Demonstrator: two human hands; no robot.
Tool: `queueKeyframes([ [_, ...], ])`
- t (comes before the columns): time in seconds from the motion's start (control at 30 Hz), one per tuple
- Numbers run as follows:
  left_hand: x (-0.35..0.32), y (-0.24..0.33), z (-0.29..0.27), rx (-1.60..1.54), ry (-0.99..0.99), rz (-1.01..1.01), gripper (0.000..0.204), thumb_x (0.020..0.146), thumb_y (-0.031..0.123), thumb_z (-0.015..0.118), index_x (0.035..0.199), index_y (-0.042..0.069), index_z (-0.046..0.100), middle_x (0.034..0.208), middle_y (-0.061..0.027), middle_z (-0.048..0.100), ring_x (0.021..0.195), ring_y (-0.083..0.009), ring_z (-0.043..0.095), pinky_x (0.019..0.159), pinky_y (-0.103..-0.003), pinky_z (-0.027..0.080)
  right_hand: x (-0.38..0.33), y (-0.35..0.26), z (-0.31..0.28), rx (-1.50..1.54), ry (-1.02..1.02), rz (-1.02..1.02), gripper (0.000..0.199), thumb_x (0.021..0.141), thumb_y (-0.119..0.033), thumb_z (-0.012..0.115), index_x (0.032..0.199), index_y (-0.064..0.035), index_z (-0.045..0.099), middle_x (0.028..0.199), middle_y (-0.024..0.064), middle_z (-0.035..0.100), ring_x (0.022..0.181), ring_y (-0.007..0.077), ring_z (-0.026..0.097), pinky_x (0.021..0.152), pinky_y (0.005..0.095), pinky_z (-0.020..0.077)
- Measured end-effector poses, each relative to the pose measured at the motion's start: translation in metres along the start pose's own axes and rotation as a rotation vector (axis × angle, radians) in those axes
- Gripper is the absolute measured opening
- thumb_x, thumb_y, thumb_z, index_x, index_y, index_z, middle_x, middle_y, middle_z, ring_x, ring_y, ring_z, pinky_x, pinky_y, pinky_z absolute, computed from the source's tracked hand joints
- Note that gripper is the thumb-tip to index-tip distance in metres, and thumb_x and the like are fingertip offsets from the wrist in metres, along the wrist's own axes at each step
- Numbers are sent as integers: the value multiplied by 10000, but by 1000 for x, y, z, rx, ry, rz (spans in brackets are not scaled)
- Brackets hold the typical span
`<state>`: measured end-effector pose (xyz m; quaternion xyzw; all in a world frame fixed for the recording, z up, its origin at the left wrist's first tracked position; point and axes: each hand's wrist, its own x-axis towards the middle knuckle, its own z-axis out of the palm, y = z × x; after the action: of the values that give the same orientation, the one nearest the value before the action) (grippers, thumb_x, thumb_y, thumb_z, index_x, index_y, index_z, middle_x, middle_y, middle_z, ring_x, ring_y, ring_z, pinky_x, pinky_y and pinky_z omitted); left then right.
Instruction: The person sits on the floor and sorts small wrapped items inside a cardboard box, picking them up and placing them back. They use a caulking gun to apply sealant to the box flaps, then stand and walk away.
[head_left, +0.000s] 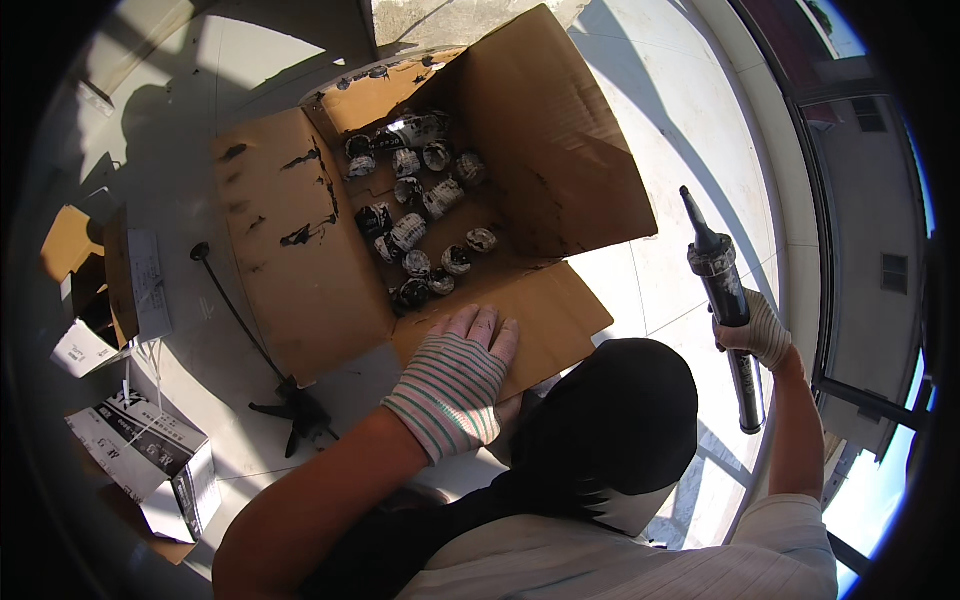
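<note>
While hands [455,385] work: one cartridge [728,300].

Hard sunlight floods the pale floor [680,130], almost bleaching it to white, and throws sharp dark shadows of a person and window bars across it. The open cardboard box [540,150] is lit warm on its flaps, dim inside. Fisheye distortion bends the window frame [830,250] at the right rim; black vignetting rings the corners. Focus is crisp centrally, softer outward.
</note>
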<state>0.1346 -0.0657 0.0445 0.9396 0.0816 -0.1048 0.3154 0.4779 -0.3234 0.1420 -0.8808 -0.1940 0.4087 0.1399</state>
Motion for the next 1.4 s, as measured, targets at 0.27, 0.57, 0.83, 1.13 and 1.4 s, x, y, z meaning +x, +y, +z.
queueKeyframes([
  [0.27,-1,1,-27,-198,24,-41,836,940,555,598,1422,-120,497,1407,-328,543,1358,-414,518,1181,-449,396,-7,-107,15,-73,79,-260,516,678,-286,837,1087,-38,642,814,33,620,679,127,605,616,312,554],
  [0.57,-11,23,-69,-1011,315,-19,936,949,581,668,1517,-94,356,1427,-314,539,1344,-377,559,1140,-446,461,-17,-281,68,-236,-22,-701,569,817,-336,839,1202,-5,581,848,78,650,726,170,687,695,306,630],
  [0.83,-58,-8,-131,-1697,773,-50,508,900,393,784,1212,16,645,1067,-81,720,989,-187,688,943,-354,547,-13,-425,185,81,-166,-1049,686,909,-472,777,1363,8,593,933,69,671,846,150,714,757,277,613],
  [1.13,-165,-95,-152,-1436,992,124,375,919,359,768,1119,53,686,869,-39,704,778,-152,675,727,-282,556,-30,-483,266,601,-368,-1137,398,995,-385,672,1121,-9,699,959,113,713,807,209,664,771,342,549],
  [1.4,-296,-166,-114,-1348,1117,-421,325,938,383,735,1016,70,697,876,-68,710,797,-156,694,753,-281,589,-62,-369,436,627,-293,-923,196,1042,-181,598,1063,3,661,836,85,695,754,118,643,750,279,559],
])
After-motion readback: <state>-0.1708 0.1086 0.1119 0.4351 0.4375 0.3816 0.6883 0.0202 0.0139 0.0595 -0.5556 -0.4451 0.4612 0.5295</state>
